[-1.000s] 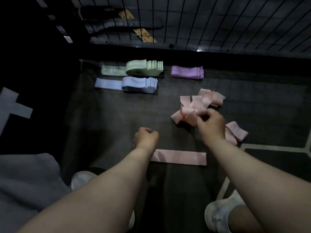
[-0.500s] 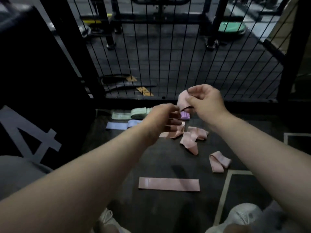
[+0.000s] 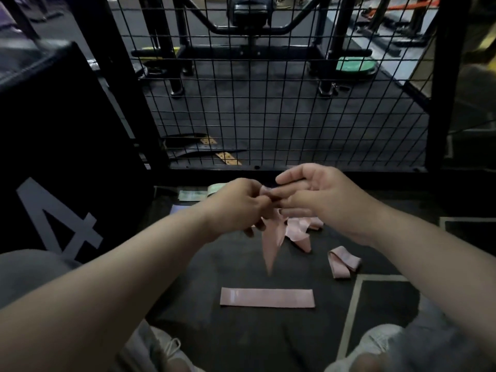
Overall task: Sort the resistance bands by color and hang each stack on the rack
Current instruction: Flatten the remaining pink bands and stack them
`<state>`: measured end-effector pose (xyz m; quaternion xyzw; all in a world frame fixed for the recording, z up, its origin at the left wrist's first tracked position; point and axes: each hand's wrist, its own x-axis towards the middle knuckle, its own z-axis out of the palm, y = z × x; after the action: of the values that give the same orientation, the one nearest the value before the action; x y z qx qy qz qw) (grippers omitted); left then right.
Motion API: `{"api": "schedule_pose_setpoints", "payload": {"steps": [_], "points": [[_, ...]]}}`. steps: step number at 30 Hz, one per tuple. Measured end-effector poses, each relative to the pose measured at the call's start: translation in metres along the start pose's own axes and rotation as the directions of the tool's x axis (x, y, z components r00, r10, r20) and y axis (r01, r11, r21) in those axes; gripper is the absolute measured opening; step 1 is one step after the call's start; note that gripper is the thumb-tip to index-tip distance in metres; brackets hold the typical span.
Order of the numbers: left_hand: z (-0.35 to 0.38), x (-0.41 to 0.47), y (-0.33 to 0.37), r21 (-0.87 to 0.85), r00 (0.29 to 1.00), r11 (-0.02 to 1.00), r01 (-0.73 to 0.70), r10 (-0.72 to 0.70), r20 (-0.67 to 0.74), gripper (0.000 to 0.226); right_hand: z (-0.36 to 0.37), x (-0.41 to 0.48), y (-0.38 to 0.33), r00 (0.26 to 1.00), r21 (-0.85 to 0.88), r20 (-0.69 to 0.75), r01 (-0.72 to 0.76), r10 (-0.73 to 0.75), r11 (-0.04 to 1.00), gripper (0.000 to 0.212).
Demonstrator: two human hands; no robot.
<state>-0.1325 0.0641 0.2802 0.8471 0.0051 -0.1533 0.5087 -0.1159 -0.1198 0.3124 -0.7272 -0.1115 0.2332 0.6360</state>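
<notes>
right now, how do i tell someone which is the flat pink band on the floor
Start at the black wire mesh fence and come toward the person's shoes across the dark floor. The pink resistance band lies nearest the shoes, alone; unlike the crumpled pink bands farther up, it is spread flat and straight.

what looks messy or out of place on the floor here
The pink ones are untidy: a crumpled heap lies on the mat, one folded band sits apart to its right, and only one flat band lies straight. Another pink band hangs limp from the left hand.
</notes>
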Motion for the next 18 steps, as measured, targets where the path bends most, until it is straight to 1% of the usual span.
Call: {"api": "schedule_pose_setpoints", "payload": {"steps": [1, 2, 3, 4, 5, 7, 8, 9, 11, 12, 14, 17, 18], "points": [[-0.002, -0.002, -0.003, 0.039, 1.000, 0.999, -0.007, 0.006, 0.025, 0.024, -0.002, 0.001, 0.002, 1.000, -0.054, -0.013, 0.018, -0.019, 0.998, 0.030], [-0.006, -0.003, -0.003, 0.042, 0.998, 0.999, -0.021, 0.019, 0.063, 0.025, -0.005, 0.002, 0.004, 0.998, -0.156, -0.034, 0.050, -0.056, 0.987, 0.034], [-0.009, -0.006, -0.002, 0.010, 0.993, 0.999, -0.040, 0.039, 0.110, 0.026, -0.007, 0.004, 0.004, 0.996, -0.235, -0.028, 0.075, -0.083, 0.969, 0.040], [-0.012, -0.008, 0.001, -0.047, 0.986, 0.997, -0.057, 0.064, 0.157, 0.026, -0.007, 0.005, 0.005, 0.996, -0.253, 0.017, 0.085, -0.083, 0.964, 0.046], [-0.016, -0.011, 0.004, -0.115, 0.978, 0.991, -0.064, 0.085, 0.192, 0.025, -0.007, 0.007, 0.006, 0.995, -0.224, 0.089, 0.068, -0.050, 0.972, 0.051], [-0.022, -0.014, 0.009, -0.221, 0.976, 0.973, -0.060, 0.104, 0.192, 0.022, -0.006, 0.008, 0.015, 0.973, -0.197, 0.227, -0.002, 0.048, 0.980, 0.054], [-0.026, -0.014, 0.010, -0.240, 0.980, 0.969, -0.062, 0.104, 0.167, 0.022, -0.005, 0.008, 0.019, 0.963, -0.219, 0.255, -0.029, 0.086, 0.975, 0.051], [-0.029, -0.012, 0.010, -0.238, 0.986, 0.969, -0.062, 0.096, 0.134, 0.022, -0.006, 0.008, 0.025, 0.956, -0.237, 0.271, -0.046, 0.111, 0.971, 0.043], [-0.036, -0.010, 0.010, -0.200, 0.996, 0.978, -0.053, 0.065, 0.053, 0.019, -0.010, 0.004, 0.028, 0.948, -0.285, 0.277, -0.075, 0.157, 0.956, 0.028], [-0.040, -0.009, 0.009, -0.185, 0.999, 0.982, -0.046, 0.048, 0.007, 0.019, -0.010, 0.003, 0.027, 0.949, -0.284, 0.267, -0.092, 0.171, 0.954, 0.024], [-0.046, -0.007, 0.008, -0.179, 0.996, 0.983, -0.029, 0.012, -0.092, 0.021, -0.012, 0.008, 0.032, 0.942, -0.315, 0.266, -0.118, 0.207, 0.942, 0.028], [-0.056, -0.003, 0.006, -0.199, 0.964, 0.980, -0.029, -0.026, -0.266, 0.018, -0.022, -0.004, 0.027, 0.899, -0.379, 0.352, -0.118, 0.261, 0.918, 0.046], [-0.061, -0.001, 0.004, -0.223, 0.943, 0.974, -0.036, -0.041, -0.332, 0.017, -0.037, -0.029, 0.017, 0.845, -0.341, 0.458, -0.122, 0.277, 0.932, 0.052]]}}
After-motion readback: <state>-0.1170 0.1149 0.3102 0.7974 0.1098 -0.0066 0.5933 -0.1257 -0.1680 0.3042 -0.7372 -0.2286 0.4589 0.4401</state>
